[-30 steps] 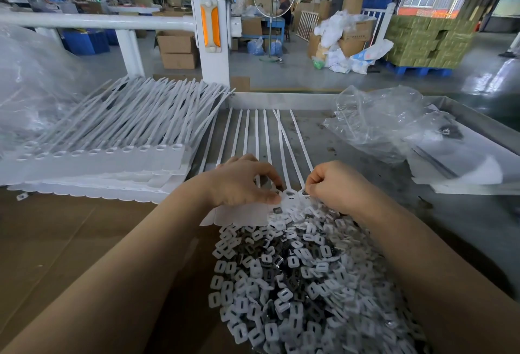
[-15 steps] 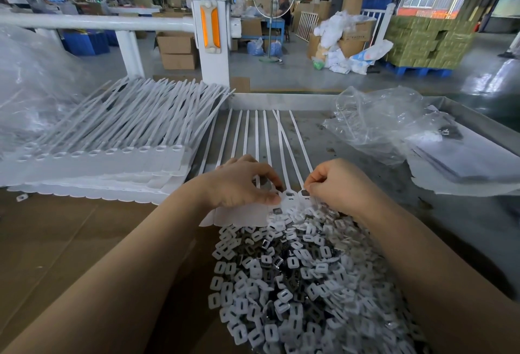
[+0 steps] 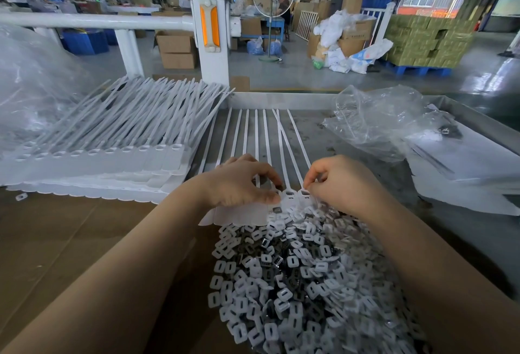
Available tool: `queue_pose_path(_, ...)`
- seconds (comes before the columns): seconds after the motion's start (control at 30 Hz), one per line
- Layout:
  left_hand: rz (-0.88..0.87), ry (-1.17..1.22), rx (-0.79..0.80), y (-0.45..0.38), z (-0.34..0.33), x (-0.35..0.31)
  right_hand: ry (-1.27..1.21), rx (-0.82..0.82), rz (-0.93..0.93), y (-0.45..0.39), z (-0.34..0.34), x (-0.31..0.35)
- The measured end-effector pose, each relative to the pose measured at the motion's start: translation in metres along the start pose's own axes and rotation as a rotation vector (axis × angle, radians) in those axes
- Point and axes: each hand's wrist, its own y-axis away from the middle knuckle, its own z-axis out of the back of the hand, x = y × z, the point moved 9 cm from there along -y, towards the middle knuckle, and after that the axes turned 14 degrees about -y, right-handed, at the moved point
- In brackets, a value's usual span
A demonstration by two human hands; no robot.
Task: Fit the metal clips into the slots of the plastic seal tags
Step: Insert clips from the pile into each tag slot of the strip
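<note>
A strip of joined white plastic seal tags [image 3: 242, 217] lies flat in front of me, its thin tails [image 3: 264, 134] running away over the grey table. My left hand [image 3: 242, 182] rests on the strip, thumb and forefinger curled and pinching at a tag head [image 3: 288, 194]. My right hand [image 3: 337, 182] is curled at the neighbouring tag head [image 3: 305, 193], fingertips pinched together on something too small to make out. Below both hands lies a big heap of small white caps and dark metal clips [image 3: 304, 283].
A stack of more seal tag strips [image 3: 107, 145] lies at the left on brown cardboard [image 3: 56, 241]. Crumpled clear plastic bags [image 3: 377, 122] and white sheets [image 3: 464, 173] lie at the right. A white rail and post [image 3: 209, 32] stand beyond the table's far edge.
Both hands have stayed at the tag heads; the right hand has shifted very slightly at its tag. The heap and the strip have not moved.
</note>
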Motion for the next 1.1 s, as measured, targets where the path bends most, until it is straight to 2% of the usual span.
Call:
queue_pose_path(0.23,-0.005,0.0,0.005,0.0,-0.001,-0.001,0.032,-0.04,0.046,-0.001,0.0,0.002)
queue_pose_path(0.43,-0.024,0.028,0.02,0.002,0.0,-0.003,-0.17,0.174,0.254,0.01,-0.021,0.037)
queue_pose_path(0.57,-0.012,0.035,0.019,0.003,0.001,-0.002,-0.106,0.177,0.337,0.014,-0.027,0.045)
queue_pose_path(0.8,-0.008,0.043,0.013,0.003,0.0,-0.002,-0.001,0.236,0.354,0.017,-0.035,0.047)
queue_pose_path(1.1,0.0,0.016,0.011,0.001,0.0,-0.003,-0.02,0.288,0.299,0.019,-0.044,0.045)
